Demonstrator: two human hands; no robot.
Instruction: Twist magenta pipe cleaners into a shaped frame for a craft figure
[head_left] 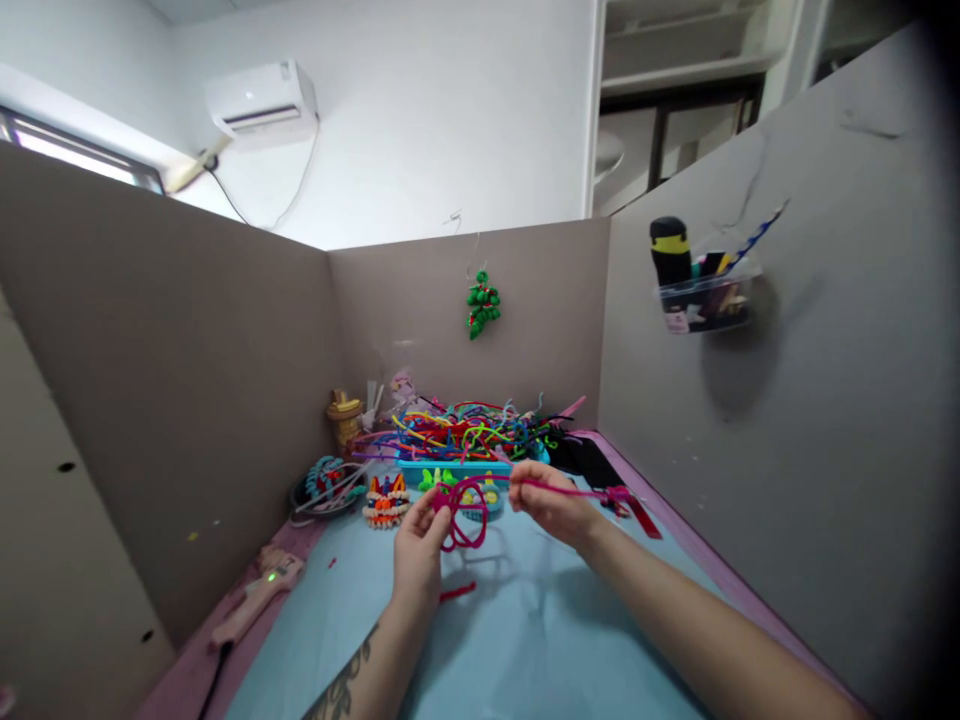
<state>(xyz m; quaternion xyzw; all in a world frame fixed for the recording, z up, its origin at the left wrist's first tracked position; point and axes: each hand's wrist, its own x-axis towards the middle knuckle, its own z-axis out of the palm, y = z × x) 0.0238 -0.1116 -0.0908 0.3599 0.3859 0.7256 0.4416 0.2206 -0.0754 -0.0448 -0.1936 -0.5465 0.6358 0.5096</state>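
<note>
Between my hands is a magenta pipe cleaner, bent into several loops. My left hand pinches the looped part at its left side, above the blue mat. My right hand is closed on the straight length that runs out of the loops, and its tail extends to the right past my wrist. A short red piece of pipe cleaner lies on the mat below the loops. Just behind my left hand stand small pipe-cleaner pieces, one orange and white and one bright green.
A blue tray heaped with colourful pipe cleaners stands at the back. A pink glue gun with a green light lies at left, near a dark bowl. A clear box hangs on the right partition; a green ornament hangs behind.
</note>
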